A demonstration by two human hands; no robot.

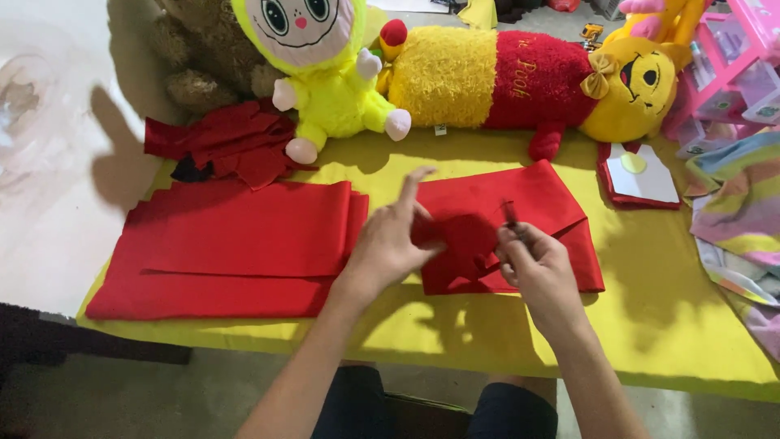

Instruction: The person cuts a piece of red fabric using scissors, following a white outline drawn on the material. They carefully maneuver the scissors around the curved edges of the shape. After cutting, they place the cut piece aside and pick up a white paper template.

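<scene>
Red felt pieces [520, 203] are laid near the middle of a yellow cloth [650, 309] that covers the work surface, directly in front of the person. The left hand [390, 244] is pressed flat on the felt with the fingers spread and the index finger raised; nothing is clasped in it. The right hand [536, 264] is closed around a thin dark marker or pen [510, 215], whose tip is held over the felt just beside the left hand's fingers. A larger folded stack of red felt [236, 248] is placed to the left, apart from the working piece, and a heap of red offcuts [231, 142] lies behind it. A yellow doll [325, 73] and a long yellow-and-red bear plush [520, 77] are set along the far edge, and a card template with a yellow disc [642, 175] rests to the right. For the marking step judged to be in hand, the felt should be kept flat and taut under the left palm so that it is not dragged by the tip. The tool should be held near upright, and light, even pressure should be applied. The pressing fingers should be kept close to the line being drawn, though never across it.
</scene>
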